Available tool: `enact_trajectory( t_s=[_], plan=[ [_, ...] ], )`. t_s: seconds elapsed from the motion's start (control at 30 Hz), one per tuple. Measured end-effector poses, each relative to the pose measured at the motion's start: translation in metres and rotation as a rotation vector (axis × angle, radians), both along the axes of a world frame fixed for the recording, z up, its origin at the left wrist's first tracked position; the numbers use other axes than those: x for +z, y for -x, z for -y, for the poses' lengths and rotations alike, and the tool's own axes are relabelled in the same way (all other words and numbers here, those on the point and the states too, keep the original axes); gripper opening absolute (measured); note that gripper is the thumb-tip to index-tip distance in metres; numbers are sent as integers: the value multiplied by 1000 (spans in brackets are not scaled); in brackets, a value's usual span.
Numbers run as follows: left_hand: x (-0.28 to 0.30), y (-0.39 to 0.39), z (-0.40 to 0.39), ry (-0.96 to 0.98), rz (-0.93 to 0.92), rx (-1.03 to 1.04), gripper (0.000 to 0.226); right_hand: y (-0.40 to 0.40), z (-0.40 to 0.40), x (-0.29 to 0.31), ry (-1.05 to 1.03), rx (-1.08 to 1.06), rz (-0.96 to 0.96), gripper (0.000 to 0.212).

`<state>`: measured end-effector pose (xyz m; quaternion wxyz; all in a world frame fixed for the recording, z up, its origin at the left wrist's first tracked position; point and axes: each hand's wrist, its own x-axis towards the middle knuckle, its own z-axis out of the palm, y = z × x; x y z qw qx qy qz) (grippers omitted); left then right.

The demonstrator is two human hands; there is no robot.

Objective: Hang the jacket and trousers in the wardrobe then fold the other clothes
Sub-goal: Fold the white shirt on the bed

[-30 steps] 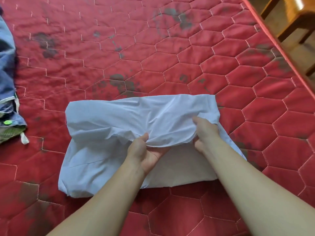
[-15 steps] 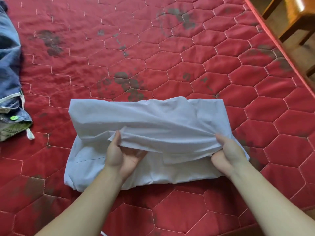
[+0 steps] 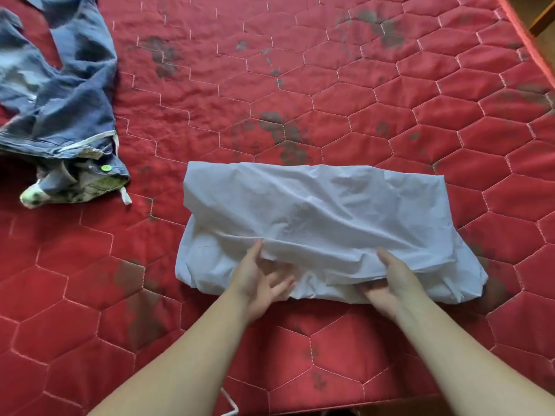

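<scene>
White cloth [image 3: 315,211] lies half folded on the red mattress [image 3: 390,115], near its front edge. The left hand [image 3: 258,283] and the right hand [image 3: 390,283] each pinch the near edge of its upper layer, thumb on top and fingers underneath. Further left lie crumpled jeans [image 3: 60,94].

Folded garment [image 3: 315,211] on mattress [image 3: 390,100], jeans [image 3: 60,94] far left, both hands at its near edge
</scene>
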<state>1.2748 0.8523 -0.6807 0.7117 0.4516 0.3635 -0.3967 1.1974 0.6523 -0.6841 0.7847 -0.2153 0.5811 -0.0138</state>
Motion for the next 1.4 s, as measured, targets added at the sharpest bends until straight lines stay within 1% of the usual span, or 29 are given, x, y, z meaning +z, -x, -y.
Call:
enact_trajectory(
  t_s=[0.07,0.1,0.13,0.17,0.2,0.23,0.27,0.37,0.4,0.47,0.5,0.57,0.67,0.73,0.8,0.83,0.93,0.97,1.03,1.07,1.13,1.17,1.2,1.27,1.3,1.33,1.37,1.4],
  plan=[
    [3,-16,-21,18,32,156,36,-1,3,-5,-4,-32,9,35],
    [5,-26,-32,14,51,214,37,0,5,-5,-8,-52,55,39],
    [7,-37,-41,10,68,241,39,1,7,-3,0,-70,115,56],
    [7,-49,-50,4,81,239,41,0,5,-4,-9,-73,161,78],
    [8,-58,-54,-2,93,218,43,2,3,-3,-25,-70,194,90],
    [9,-66,-54,-9,110,190,42,3,-2,-1,-62,-64,230,89],
    [9,-75,-53,-17,133,154,41,1,-11,0,-110,-54,243,80],
    [10,-93,-48,-58,164,54,39,-20,-43,3,-187,-38,195,63],
    [11,-99,-49,-71,162,48,38,-30,-53,5,-186,-24,181,51],
    [14,-107,-55,-86,181,57,32,-48,-66,9,-121,7,105,13],
    [16,-110,-59,-99,197,63,26,-55,-68,11,-95,-8,94,8],
    [22,-116,-66,-151,246,79,13,-59,-60,13,-26,-27,94,16],
    [26,-125,-76,-254,360,103,7,-59,-44,25,77,23,124,15],
    [30,-132,-80,-189,335,101,4,-57,-33,29,125,66,125,13],
    [33,-135,-82,-91,314,76,6,-56,-24,29,169,94,111,9],
    [36,-135,-82,-88,330,60,7,-56,-20,29,192,109,96,9],
    [43,-128,-81,-206,420,27,7,-54,-9,34,244,125,84,10],
    [47,-124,-82,-219,431,39,8,-54,-6,38,236,122,114,13],
    [51,-115,-84,-216,423,63,9,-52,-3,48,217,57,179,35],
    [52,-111,-85,-204,413,69,6,-50,-5,55,207,5,209,33],
    [54,-105,-86,-174,404,68,3,-41,-21,60,181,-76,233,12],
    [56,-104,-85,-170,414,53,6,-37,-36,59,168,-64,214,14],
    [57,-104,-83,-177,431,40,8,-35,-54,54,183,13,166,17],
    [61,-107,-79,-216,477,34,11,-38,-96,42,256,323,16,19],
    [63,-108,-77,-234,502,35,12,-44,-114,34,288,435,-50,15],
    [65,-109,-75,-247,526,35,11,-54,-126,25,302,472,-107,13],
    [67,-110,-74,-257,547,33,12,-65,-133,17,297,446,-147,19],
    [68,-110,-74,-264,566,29,15,-76,-135,10,266,372,-161,25]
  ],
)
